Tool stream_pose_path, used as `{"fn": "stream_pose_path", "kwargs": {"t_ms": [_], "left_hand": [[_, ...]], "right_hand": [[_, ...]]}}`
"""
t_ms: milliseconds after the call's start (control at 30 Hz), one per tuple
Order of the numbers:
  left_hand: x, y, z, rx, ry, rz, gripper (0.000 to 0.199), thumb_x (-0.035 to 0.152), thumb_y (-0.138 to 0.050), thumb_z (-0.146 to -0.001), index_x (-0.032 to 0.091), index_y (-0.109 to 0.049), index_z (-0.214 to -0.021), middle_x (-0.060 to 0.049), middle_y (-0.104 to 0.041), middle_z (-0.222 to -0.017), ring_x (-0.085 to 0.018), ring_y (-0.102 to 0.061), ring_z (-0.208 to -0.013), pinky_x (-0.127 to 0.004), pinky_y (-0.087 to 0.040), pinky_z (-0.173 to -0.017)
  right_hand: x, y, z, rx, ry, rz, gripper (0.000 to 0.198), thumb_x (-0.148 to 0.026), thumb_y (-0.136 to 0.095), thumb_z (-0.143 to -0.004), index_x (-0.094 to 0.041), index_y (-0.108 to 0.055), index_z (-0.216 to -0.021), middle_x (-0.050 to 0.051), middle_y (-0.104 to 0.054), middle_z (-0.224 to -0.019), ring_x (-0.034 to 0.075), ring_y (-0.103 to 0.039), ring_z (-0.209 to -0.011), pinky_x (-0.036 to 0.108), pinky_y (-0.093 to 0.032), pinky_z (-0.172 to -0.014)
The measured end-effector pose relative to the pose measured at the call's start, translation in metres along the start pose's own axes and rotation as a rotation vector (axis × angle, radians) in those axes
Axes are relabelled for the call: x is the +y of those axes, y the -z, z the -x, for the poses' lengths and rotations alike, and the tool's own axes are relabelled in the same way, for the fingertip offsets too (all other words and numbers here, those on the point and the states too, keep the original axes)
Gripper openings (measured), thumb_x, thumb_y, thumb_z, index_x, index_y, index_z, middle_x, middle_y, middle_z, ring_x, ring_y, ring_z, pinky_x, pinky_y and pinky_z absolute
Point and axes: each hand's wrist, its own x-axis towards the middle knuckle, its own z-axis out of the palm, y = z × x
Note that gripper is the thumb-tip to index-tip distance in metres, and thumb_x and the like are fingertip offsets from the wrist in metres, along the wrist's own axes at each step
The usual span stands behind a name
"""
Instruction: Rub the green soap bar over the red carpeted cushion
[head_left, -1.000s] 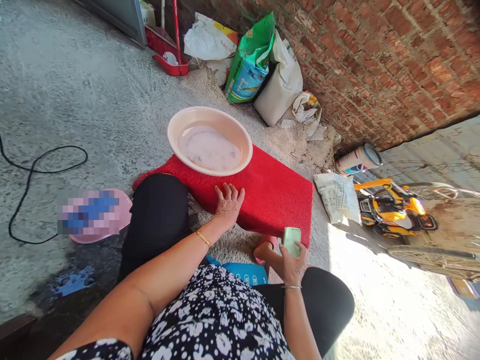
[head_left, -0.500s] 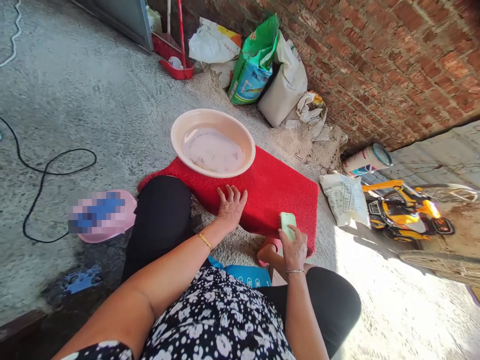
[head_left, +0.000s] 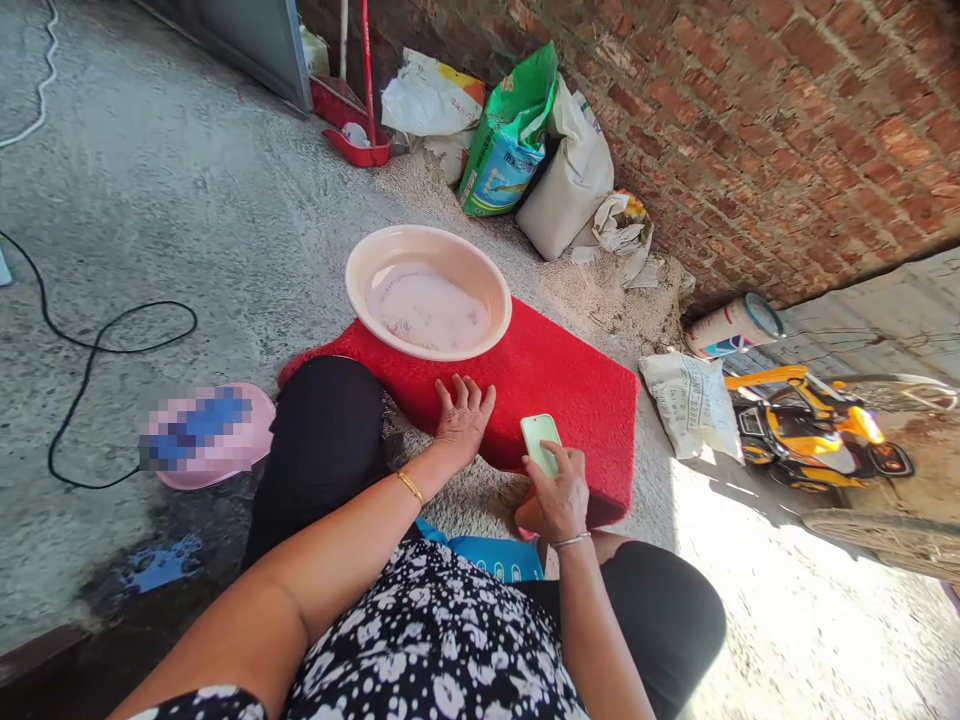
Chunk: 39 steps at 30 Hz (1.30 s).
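A red plush mat (head_left: 581, 375) stretches out before my knees, its near edge hanging over. My left hand (head_left: 461, 418) rests flat on its near part, fingers spread, holding nothing. In my right hand (head_left: 561, 490) is a pale green scrub brush (head_left: 541, 440), gripped from above against the mat; its bristles face down and are mostly hidden. Beyond my left hand, a pale pink basin (head_left: 427, 235) with cloudy water in it stands on the far left part of the mat.
At left, a pink tub (head_left: 255, 425) holds a blurred-out blue item, near a black cable (head_left: 90, 345) and a wet patch. Sacks (head_left: 570, 190) and a red dustpan (head_left: 360, 148) line the brick wall. A yellow toy vehicle (head_left: 806, 425) stands at right.
My right hand has moved left across the mat with the scrub brush, closer to my left hand. The left hand stays in place on the mat.
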Motion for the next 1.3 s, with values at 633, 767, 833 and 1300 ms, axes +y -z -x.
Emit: {"fn": "stream_pose_path", "kwargs": {"t_ms": [633, 767, 833, 1300], "left_hand": [[-0.001, 0.003, 0.001, -0.011, 0.009, 0.065, 0.054, 0.021, -0.042, -0.091, 0.017, -0.036, -0.145, -0.022, -0.038, -0.145, -0.041, -0.026, -0.138, -0.072, -0.011, -0.107], [0.000, 0.003, 0.001, -0.014, 0.009, 0.068, 0.053, 0.018, -0.039, -0.091, 0.017, -0.037, -0.144, -0.023, -0.039, -0.144, -0.041, -0.028, -0.137, -0.072, -0.012, -0.107], [0.000, 0.003, 0.001, -0.014, 0.016, 0.068, 0.052, 0.015, -0.035, -0.092, 0.018, -0.037, -0.144, -0.022, -0.040, -0.144, -0.040, -0.028, -0.137, -0.072, -0.013, -0.107], [0.000, 0.003, 0.000, -0.003, 0.025, 0.093, 0.055, 0.009, -0.032, -0.090, 0.019, -0.039, -0.143, -0.020, -0.041, -0.143, -0.038, -0.028, -0.138, -0.072, -0.012, -0.107]], "right_hand": [[-0.003, -0.005, 0.003, -0.022, 0.057, -0.026, 0.046, -0.057, -0.056, -0.079, -0.027, -0.063, -0.112, 0.006, -0.052, -0.103, 0.021, -0.055, -0.095, 0.032, -0.046, -0.077], [-0.008, -0.010, -0.004, -0.053, 0.026, 0.021, 0.045, -0.058, -0.053, -0.081, -0.028, -0.063, -0.113, 0.006, -0.051, -0.105, 0.020, -0.056, -0.093, 0.031, -0.045, -0.073], [0.001, -0.005, -0.008, -0.030, -0.065, 0.056, 0.048, -0.061, -0.052, -0.080, -0.028, -0.062, -0.114, 0.006, -0.052, -0.104, 0.021, -0.056, -0.091, 0.031, -0.044, -0.071], [0.024, 0.012, -0.005, 0.069, -0.176, 0.058, 0.056, -0.067, -0.051, -0.077, -0.026, -0.063, -0.113, 0.007, -0.052, -0.101, 0.023, -0.056, -0.088, 0.034, -0.043, -0.072]]}}
